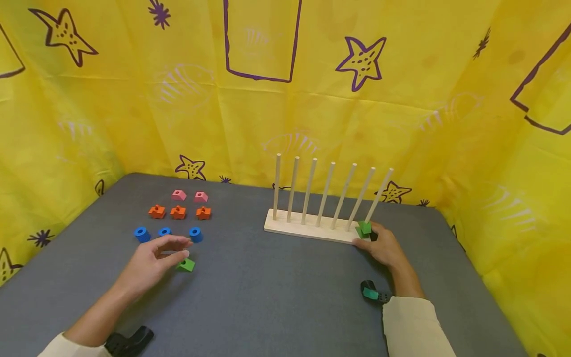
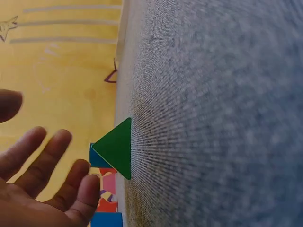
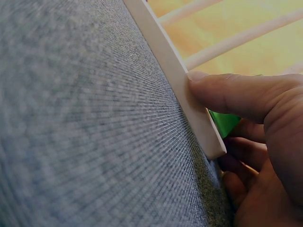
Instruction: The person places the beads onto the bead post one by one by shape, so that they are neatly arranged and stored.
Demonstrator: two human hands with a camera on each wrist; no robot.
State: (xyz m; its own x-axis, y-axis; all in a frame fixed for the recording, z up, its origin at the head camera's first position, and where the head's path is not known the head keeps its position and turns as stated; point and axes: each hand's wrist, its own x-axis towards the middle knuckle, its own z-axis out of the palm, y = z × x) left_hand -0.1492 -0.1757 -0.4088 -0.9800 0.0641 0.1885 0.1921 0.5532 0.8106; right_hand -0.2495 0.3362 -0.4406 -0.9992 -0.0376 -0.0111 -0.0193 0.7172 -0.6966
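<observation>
My left hand (image 1: 151,260) hovers over the left of the table, thumb and fingers apart and holding nothing. Just below its fingertips lies a green triangular block (image 1: 187,265) with a hole; the left wrist view shows its flat triangular face (image 2: 116,147). My right hand (image 1: 384,244) grips the right end of the wooden peg stand (image 1: 308,230), its thumb (image 3: 213,92) on the front edge and fingers behind. Green blocks (image 1: 364,228) sit at the foot of the rightmost peg, beside that hand and partly hidden by it in the right wrist view.
Blue cylinders (image 1: 195,234) stand in a row behind the left hand, one partly covered by it. Farther back are orange blocks (image 1: 178,212) and two pink blocks (image 1: 201,197). A yellow patterned curtain (image 1: 250,114) surrounds the grey table (image 1: 267,292).
</observation>
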